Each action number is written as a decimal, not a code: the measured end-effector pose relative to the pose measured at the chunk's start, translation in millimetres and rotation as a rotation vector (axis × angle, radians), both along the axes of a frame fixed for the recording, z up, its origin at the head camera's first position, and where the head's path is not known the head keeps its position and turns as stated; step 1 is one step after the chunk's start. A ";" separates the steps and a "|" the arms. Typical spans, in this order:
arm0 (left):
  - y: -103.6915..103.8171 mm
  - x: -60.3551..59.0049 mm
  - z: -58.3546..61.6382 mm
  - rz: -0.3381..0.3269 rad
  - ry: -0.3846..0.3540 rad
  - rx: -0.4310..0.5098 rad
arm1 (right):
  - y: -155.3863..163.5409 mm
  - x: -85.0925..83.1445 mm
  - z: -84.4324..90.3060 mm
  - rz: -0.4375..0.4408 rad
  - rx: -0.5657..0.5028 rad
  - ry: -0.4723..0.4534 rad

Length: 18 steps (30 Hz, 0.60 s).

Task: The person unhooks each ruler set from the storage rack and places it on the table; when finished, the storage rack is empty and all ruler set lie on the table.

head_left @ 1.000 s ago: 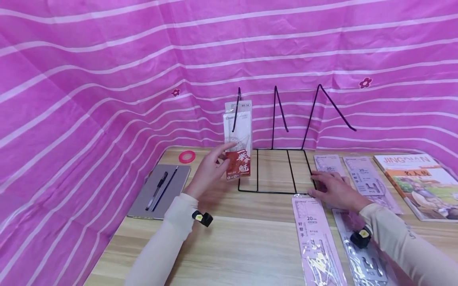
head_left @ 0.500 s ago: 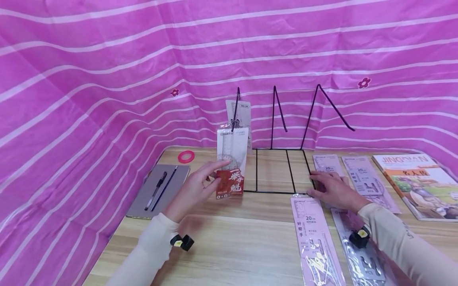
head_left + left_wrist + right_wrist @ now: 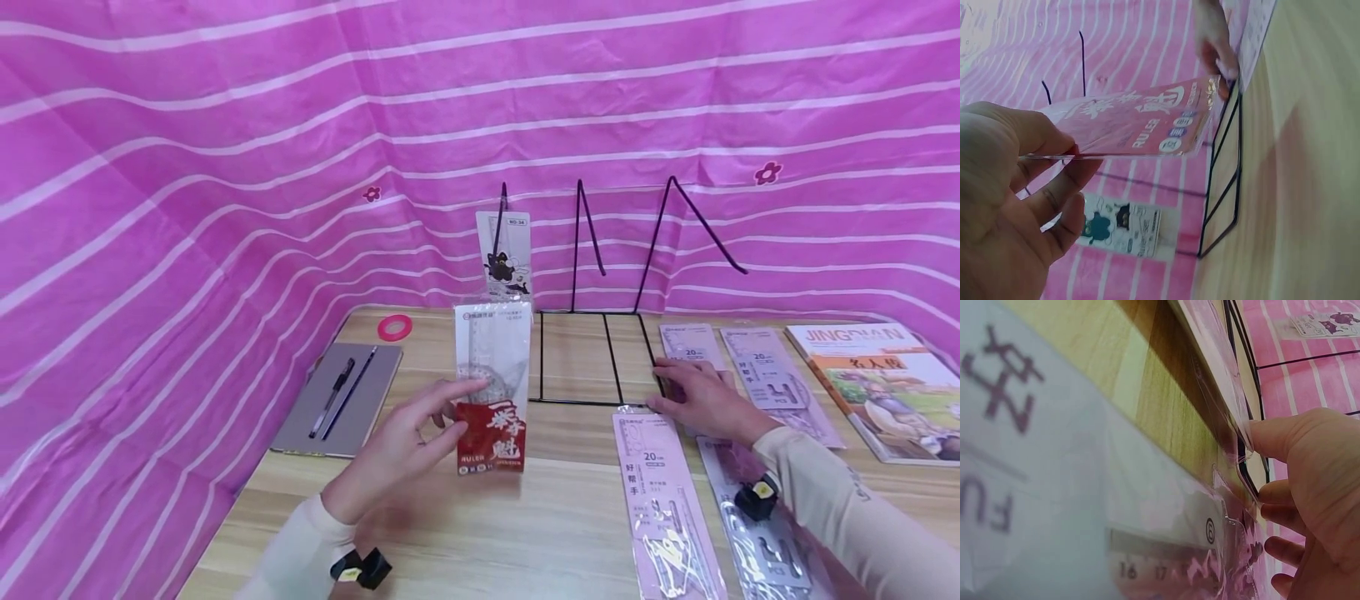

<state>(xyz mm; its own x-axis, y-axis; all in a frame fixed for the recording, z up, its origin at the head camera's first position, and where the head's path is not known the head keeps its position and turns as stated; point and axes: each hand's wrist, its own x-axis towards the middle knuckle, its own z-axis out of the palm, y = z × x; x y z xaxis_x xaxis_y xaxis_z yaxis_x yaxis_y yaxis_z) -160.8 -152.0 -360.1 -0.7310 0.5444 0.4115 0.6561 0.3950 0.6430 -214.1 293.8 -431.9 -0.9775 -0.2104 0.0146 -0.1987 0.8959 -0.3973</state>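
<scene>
My left hand (image 3: 408,437) pinches a ruler set package (image 3: 491,350), clear-wrapped with a white top and red bottom, by its left edge. It stands nearly upright in the air before the black wire rack (image 3: 612,358). In the left wrist view, thumb and fingertips meet on the edge of the package (image 3: 1141,119). Behind it, another package with a black cat (image 3: 512,237) hangs from the rack's left hook. My right hand (image 3: 705,400) grips the rack's front right corner; the right wrist view has its thumb and fingers (image 3: 1285,494) at the wire.
Pink ruler packages (image 3: 667,500) and a greyish one (image 3: 757,517) lie around my right hand. A book (image 3: 885,400) is at the far right. To the left lie a grey notebook (image 3: 300,425) with pen and pencil, and a red tape roll (image 3: 381,329). Pink striped cloth (image 3: 225,167) hangs behind.
My left hand has drawn the ruler set package off the left hook, down and toward me, uncovering the cat package behind. My right hand stays on the rack.
</scene>
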 end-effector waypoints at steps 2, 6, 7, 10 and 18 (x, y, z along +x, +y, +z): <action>3.5 6.2 -1.2 -0.021 -0.077 0.018 | 0.3 0.2 0.0 0.000 -0.002 0.002; 12.7 17.2 -6.1 -0.052 -0.243 0.030 | 0.4 0.5 0.4 -0.004 -0.006 -0.006; 15.3 19.2 -7.9 -0.060 -0.273 0.023 | 0.4 0.6 0.5 -0.005 -0.006 -0.008; 23.8 23.8 -13.1 -0.069 -0.356 -0.018 | 0.5 0.2 0.1 -0.007 -0.008 -0.014; 43.8 20.1 -27.8 -0.093 -0.494 -0.090 | -0.4 -0.6 -2.1 -0.011 -0.010 -0.016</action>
